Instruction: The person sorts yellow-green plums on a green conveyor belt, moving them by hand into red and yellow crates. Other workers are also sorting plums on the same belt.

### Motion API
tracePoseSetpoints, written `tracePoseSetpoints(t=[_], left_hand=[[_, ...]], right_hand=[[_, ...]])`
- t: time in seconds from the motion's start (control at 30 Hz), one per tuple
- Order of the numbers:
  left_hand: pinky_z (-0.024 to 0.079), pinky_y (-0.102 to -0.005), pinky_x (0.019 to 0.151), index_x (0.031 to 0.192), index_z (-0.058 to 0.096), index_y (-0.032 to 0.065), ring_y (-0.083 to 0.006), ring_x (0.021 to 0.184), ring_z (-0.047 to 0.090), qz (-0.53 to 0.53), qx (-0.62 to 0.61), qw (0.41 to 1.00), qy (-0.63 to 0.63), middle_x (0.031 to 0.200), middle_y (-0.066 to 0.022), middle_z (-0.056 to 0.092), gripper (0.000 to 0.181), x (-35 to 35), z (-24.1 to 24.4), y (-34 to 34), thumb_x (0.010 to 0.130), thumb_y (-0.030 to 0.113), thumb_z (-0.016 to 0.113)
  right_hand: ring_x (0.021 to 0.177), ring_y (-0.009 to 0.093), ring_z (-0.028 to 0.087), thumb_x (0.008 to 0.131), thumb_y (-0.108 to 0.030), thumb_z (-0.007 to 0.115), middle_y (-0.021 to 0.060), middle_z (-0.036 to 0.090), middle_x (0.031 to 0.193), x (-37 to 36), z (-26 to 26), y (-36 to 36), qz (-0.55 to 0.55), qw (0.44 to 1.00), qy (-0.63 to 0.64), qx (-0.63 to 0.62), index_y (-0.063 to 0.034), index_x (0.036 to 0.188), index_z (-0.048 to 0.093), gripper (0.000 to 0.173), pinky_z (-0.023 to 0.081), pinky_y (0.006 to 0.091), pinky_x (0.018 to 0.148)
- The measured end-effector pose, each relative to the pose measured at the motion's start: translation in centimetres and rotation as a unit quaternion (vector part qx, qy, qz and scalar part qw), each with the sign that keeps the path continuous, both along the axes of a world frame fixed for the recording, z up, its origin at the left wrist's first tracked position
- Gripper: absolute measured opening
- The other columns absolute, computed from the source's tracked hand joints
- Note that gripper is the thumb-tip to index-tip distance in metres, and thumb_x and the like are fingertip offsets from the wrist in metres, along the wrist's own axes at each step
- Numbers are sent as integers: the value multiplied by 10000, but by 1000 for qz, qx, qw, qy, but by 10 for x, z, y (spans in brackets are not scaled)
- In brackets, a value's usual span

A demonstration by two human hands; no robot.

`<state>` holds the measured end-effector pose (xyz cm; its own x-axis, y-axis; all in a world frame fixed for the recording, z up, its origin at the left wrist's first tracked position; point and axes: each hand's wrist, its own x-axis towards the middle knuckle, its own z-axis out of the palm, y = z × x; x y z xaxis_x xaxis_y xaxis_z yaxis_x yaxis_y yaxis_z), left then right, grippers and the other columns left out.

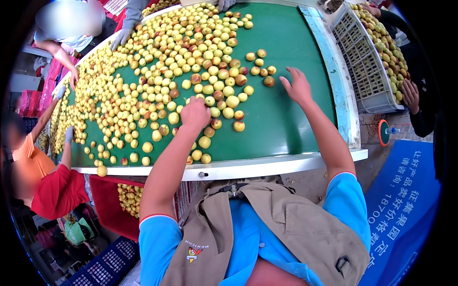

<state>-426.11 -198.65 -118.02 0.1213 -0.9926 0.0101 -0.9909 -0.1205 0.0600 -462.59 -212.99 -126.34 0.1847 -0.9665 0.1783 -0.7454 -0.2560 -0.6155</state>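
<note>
My left hand [195, 113] reaches in among small round yellow-green fruits [175, 53], apparently fresh jujubes, some with red-brown patches. Its fingers curl down and are partly hidden, so whether they hold a fruit is unclear. Over the bare part of the green conveyor belt [286, 121], my right hand [298, 85] is empty, thumb and fingers apart. Just left of it lies a brownish fruit [269, 81], with several more in a loose group. The fruits crowd the left and far parts of the belt and thin out towards me.
A white metal rail [250, 170] edges the belt in front of me. At right, another person's hand [410, 95] touches a grey plastic crate [368, 78] full of fruit. Co-workers' gloved hands [121, 38] work along the left side. A red-lined bin [111, 207] holds fruit below.
</note>
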Motion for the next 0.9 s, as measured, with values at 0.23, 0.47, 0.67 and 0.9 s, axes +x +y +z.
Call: tracePoseSetpoints(t=[0.23,0.47,0.67,0.9], left_hand=[[592,-452,866,1144,714,112,-336,1015,737,70,182,979,-62,1090,-151,751,373,-16,19,-5,842,311,807],[549,-396,763,995,667,36,-279,831,660,120,-121,976,139,955,-121,655,170,18,54,90,860,110,740],[552,-337,754,1077,694,9,-185,866,685,391,-171,893,141,1044,-151,723,195,169,36,300,907,105,696],[544,-411,982,1350,623,-40,-325,1138,694,465,-251,849,-15,1246,-208,717,493,195,60,347,962,236,752]], right_hand=[[1506,475,359,989,-500,648,318,380,1616,67,-39,-37,52,998,-8,-20,-72,1565,473,738,323,514,1248],[1597,429,198,1002,-588,563,282,289,1683,143,-22,-19,103,991,72,-49,-98,1593,451,776,142,605,1290],[1609,404,173,974,-591,599,259,263,1699,185,11,23,214,972,47,-83,-96,1591,451,804,107,621,1290],[1605,400,184,950,-613,629,245,300,1685,226,16,70,269,961,55,-47,-59,1602,403,885,103,625,1290]])
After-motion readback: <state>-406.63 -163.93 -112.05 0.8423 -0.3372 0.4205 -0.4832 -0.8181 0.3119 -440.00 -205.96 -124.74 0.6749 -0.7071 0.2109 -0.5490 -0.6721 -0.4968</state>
